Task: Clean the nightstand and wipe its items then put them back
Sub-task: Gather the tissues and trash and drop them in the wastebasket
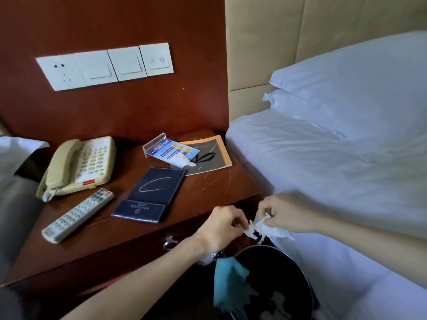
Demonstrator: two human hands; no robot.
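The dark red wooden nightstand (97, 245) carries a beige phone (78, 166), a grey remote (77, 214), a navy folder (152, 195), a blue leaflet stand (165, 148) lying flat and an orange-edged booklet (213, 155). A small white tissue scrap (182, 160) lies on the leaflet. My left hand (223, 225) and my right hand (286, 212) both pinch a crumpled white tissue (268, 228) off the nightstand's front right corner, above a black bin (298, 269). A teal cloth (227, 282) hangs under my left wrist over the bin's rim.
A bed with white sheets (335, 172) and stacked pillows (360, 84) stands right of the nightstand. A white switch and socket panel (104, 66) is on the wooden wall behind. The bin holds white scraps. Another white bed edge (13, 153) shows at the left.
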